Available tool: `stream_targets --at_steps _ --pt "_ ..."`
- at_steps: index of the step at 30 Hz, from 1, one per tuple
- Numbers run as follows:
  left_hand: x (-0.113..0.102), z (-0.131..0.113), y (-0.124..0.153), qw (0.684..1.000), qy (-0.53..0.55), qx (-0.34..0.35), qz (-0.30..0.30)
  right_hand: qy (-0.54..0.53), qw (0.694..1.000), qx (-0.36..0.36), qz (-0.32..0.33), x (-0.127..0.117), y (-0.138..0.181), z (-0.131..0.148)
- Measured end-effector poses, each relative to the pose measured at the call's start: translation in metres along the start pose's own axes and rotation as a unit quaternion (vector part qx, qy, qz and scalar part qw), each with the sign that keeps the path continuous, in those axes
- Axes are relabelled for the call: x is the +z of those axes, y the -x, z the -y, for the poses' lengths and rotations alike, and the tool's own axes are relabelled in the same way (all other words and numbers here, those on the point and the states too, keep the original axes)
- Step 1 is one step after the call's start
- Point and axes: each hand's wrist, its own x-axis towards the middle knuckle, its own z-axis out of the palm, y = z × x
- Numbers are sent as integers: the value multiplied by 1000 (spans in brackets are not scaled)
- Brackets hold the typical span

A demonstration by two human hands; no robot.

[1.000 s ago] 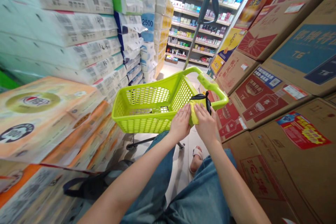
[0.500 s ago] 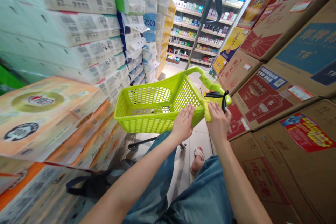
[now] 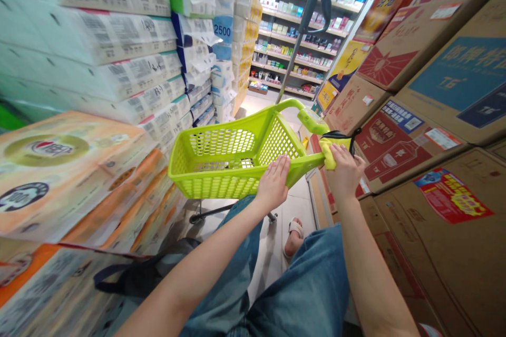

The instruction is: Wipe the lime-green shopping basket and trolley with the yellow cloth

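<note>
A lime-green shopping cart (image 3: 221, 187) with a perforated basket stands in front of me, its basket holding no goods that I can see. My left hand (image 3: 273, 181) lies on the basket's near side rim with straight fingers; its thumb is hidden. At the cart's handle end, my right hand (image 3: 346, 168) is closed on a yellow cloth (image 3: 329, 152) with a black edge and a black cord. The cloth is against the green frame beside the handle (image 3: 312, 120). Part of it is hidden under my fingers.
Stacked paper-goods packs (image 3: 146, 37) and an orange carton (image 3: 67, 163) line the left. Cardboard boxes (image 3: 435, 210) rise close on the right. Ahead are a glass door handle (image 3: 324, 8) and stocked shelves (image 3: 292, 52). A dark bag (image 3: 134, 279) sits low left.
My right hand and the yellow cloth have shifted right, away from the basket, along the cart's frame. My left hand stays on the rim, and the view has shifted slightly.
</note>
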Motion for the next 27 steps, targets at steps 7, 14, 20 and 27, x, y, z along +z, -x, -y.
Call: stream_targets --at_steps 7,14,20,27 --pt "1 1 2 1000 13 -1 -13 -48 995 -71 44 9 45 83" --pt "1 1 1 1000 11 0 -18 -45 995 -70 49 -6 19 23" --pt "0 -2 1 1000 9 -5 -15 -10 999 37 2 1 -2 -6" --pt "3 1 2 1000 13 -4 -23 -58 993 -83 62 6 46 86"
